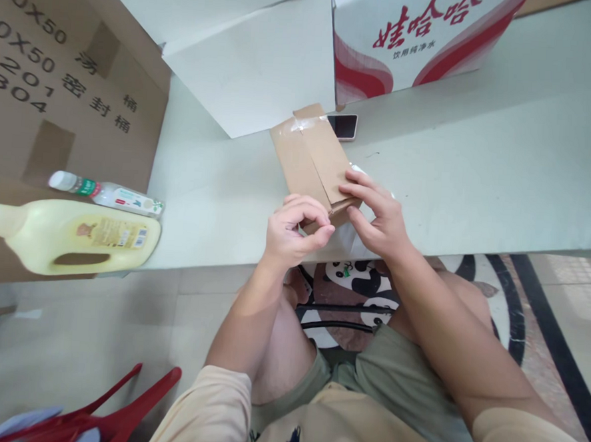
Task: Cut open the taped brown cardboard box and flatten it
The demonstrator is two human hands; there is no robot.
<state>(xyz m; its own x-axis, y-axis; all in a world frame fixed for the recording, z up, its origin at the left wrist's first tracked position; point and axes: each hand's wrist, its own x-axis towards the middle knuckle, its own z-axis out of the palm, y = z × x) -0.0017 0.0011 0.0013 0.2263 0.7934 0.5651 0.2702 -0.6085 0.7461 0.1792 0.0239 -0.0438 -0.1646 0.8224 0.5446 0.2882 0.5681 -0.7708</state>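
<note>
**A:** Entry one, left of the worktop: a yellow jug and a small bottle, both lying flat, untouched.

**B:** Entry two, our left hand: grip pinched tight, thumb on forefinger. We cannot tell what it nips.

**A:** Entry three, the box?

**B:** Cardboard, taped, at the worktop's near edge between our hands. We judge it light, stiff at the corners and yielding across the flaps, so best held by the sides. Entry four, our right hand: grip half closed, fingers on the top flap, thumb against the near end.
</note>
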